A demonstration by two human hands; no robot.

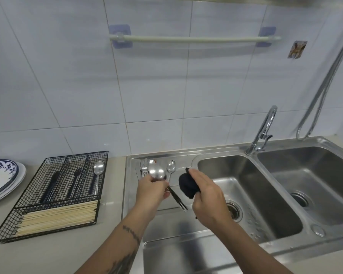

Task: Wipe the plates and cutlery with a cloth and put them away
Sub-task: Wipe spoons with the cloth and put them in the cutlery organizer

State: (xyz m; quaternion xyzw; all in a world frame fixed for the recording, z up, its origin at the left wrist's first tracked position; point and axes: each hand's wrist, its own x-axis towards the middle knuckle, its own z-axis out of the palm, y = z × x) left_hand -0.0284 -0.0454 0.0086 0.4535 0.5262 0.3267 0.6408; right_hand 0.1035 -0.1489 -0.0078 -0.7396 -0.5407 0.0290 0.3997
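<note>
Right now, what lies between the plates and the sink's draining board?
In the head view, the black wire cutlery tray sits on the counter between the plates and the draining board, holding a spoon, dark-handled cutlery and chopsticks.

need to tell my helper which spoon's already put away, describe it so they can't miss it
Left of the sink sits a black wire cutlery tray. The spoon lies in its rightmost narrow slot, the only shiny silver piece among dark-handled cutlery.
</note>
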